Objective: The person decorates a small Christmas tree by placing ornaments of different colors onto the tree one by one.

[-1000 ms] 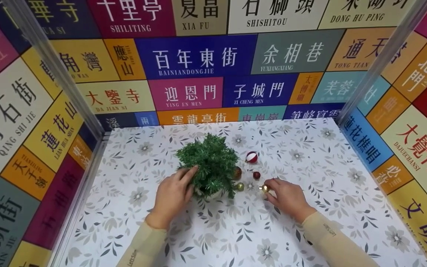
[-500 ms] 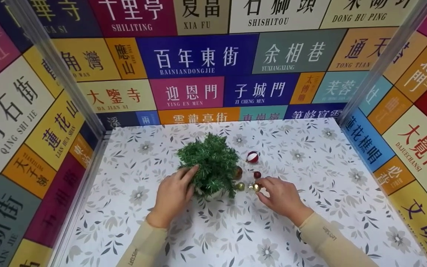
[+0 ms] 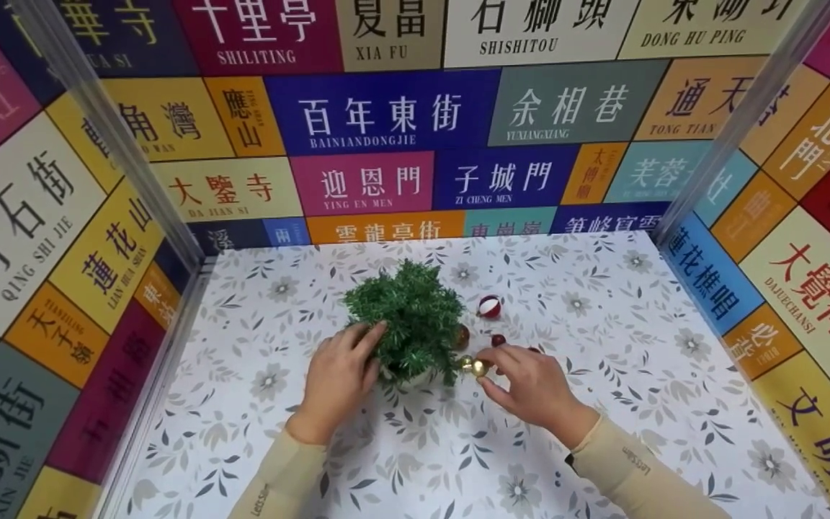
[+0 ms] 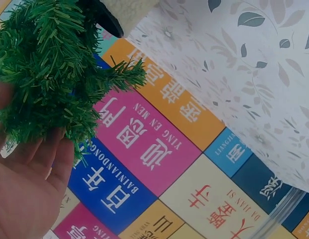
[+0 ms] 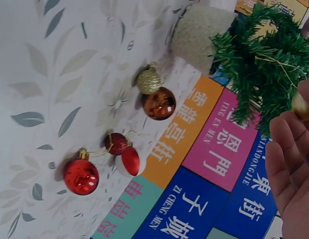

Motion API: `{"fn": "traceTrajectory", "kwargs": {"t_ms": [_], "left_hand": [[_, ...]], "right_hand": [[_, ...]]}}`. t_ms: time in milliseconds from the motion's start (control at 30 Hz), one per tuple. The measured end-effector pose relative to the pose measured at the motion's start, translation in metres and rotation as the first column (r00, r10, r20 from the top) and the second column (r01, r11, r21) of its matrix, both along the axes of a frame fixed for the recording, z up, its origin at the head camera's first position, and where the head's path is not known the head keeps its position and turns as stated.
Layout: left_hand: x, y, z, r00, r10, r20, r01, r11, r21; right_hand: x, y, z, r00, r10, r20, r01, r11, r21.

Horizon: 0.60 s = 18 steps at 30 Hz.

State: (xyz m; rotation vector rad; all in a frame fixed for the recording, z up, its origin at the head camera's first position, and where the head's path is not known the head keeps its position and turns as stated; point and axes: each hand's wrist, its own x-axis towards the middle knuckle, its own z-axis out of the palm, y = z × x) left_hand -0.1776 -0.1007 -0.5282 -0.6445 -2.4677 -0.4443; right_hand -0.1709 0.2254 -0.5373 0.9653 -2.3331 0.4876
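A small artificial Christmas tree stands in a pale, rough-textured pot. My left hand holds the left side of its foliage; in the left wrist view, branches lie between the thumb and the fingers. To the right of the tree, my right hand pinches a shiny gold bauble between thumb and fingers. A thin gold string runs from that bauble across the green branches in the right wrist view. The bauble is partly hidden there by the fingers.
Several baubles lie right of the tree: a red-and-white one, a small dark red one, a copper one, a glittery gold one and a shiny red one. Sign-printed walls enclose the floral tabletop.
My right hand has moved left with the gold bauble, from open tabletop to close beside the tree. My left hand and the tree have stayed in place.
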Motion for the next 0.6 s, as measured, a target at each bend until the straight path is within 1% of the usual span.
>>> {"fn": "traceTrajectory", "kwargs": {"t_ms": [200, 333, 433, 600], "left_hand": [[0.002, 0.004, 0.001, 1.000, -0.004, -0.025, 0.004, 1.000, 0.024], [0.005, 0.008, 0.004, 0.998, -0.027, -0.051, 0.028, 0.999, 0.031], [0.007, 0.013, 0.005, 0.993, -0.069, -0.100, 0.074, 0.996, 0.050], [0.013, 0.026, 0.009, 0.967, -0.149, -0.206, 0.168, 0.983, 0.080]], "right_hand": [[0.002, -0.011, 0.005, 1.000, 0.028, 0.012, -0.027, 0.998, -0.049], [0.003, -0.019, 0.007, 0.998, 0.048, 0.030, -0.046, 0.995, -0.084], [0.005, -0.025, 0.008, 0.997, 0.054, 0.060, -0.047, 0.993, -0.109], [0.010, -0.035, 0.011, 0.987, 0.069, 0.144, -0.043, 0.984, -0.173]]}}
